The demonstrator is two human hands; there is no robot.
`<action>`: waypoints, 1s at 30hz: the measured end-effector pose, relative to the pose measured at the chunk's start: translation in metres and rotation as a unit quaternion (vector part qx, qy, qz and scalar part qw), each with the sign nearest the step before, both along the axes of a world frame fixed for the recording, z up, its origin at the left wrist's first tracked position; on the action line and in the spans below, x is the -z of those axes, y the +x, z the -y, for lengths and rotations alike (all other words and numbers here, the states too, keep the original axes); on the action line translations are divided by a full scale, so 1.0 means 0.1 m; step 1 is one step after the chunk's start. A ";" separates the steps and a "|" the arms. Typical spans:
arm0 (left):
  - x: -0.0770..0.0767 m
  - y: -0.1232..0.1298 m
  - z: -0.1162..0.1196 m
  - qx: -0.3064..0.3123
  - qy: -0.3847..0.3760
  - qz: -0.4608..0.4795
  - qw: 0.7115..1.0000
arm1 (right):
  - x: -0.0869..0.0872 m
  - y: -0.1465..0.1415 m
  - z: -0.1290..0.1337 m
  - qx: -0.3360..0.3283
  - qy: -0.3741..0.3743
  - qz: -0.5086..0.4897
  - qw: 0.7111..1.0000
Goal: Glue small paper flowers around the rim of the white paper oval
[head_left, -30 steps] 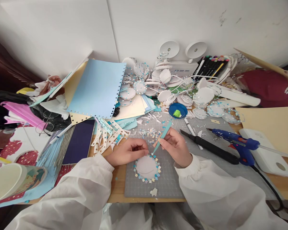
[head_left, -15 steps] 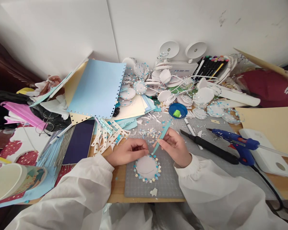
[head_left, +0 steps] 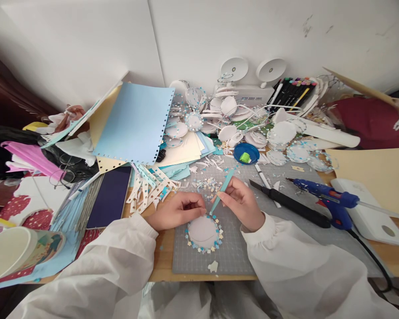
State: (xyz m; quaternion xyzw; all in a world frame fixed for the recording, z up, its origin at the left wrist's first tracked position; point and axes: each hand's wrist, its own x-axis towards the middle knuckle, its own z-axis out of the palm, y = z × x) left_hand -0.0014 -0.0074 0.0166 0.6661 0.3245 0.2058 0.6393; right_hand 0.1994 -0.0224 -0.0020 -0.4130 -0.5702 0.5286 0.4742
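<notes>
A round white disc (head_left: 203, 231) lies on the grey cutting mat, its rim ringed with small blue, white and cream paper stars. My left hand (head_left: 182, 209) comes in from the left, thumb and forefinger pinched at the disc's upper rim. Between the thumb and fingers of my right hand (head_left: 242, 201) is a pair of teal tweezers (head_left: 223, 188), slanted, with the tip down at the disc's upper right rim. Whether a star sits in the tip is too small to tell. Loose paper stars (head_left: 208, 184) are scattered just beyond both hands.
Right of my hand lie a black-handled cutter (head_left: 295, 206) and a blue glue gun (head_left: 335, 199) with its cord. A blue dish (head_left: 252, 149) stands behind. Finished discs and rings (head_left: 229, 106) pile up at the back. Left are punched strips (head_left: 153, 188), a phone (head_left: 109, 197) and a paper cup (head_left: 16, 252).
The tweezers and my right hand have shifted very slightly to the left. My left hand and the disc stay where they were.
</notes>
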 end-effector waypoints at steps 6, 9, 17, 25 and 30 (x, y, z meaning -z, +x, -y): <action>0.02 0.00 0.01 -0.008 -0.007 -0.004 1.000 | 0.02 0.02 -0.05 0.079 0.005 -0.042 0.996; 0.06 0.00 0.02 -0.048 0.000 0.012 0.999 | 0.04 0.06 -0.09 0.131 -0.007 -0.060 0.990; 0.07 0.02 -0.02 -0.189 0.032 0.024 0.981 | -0.08 0.07 -0.08 0.062 -0.159 -0.099 0.980; 0.04 0.03 -0.02 -0.193 0.029 0.028 0.980 | -0.04 0.07 -0.06 -0.035 -0.161 -0.062 0.984; 0.02 0.03 -0.02 -0.207 0.011 0.043 0.977 | -0.11 0.10 -0.08 -0.041 -0.172 -0.130 0.976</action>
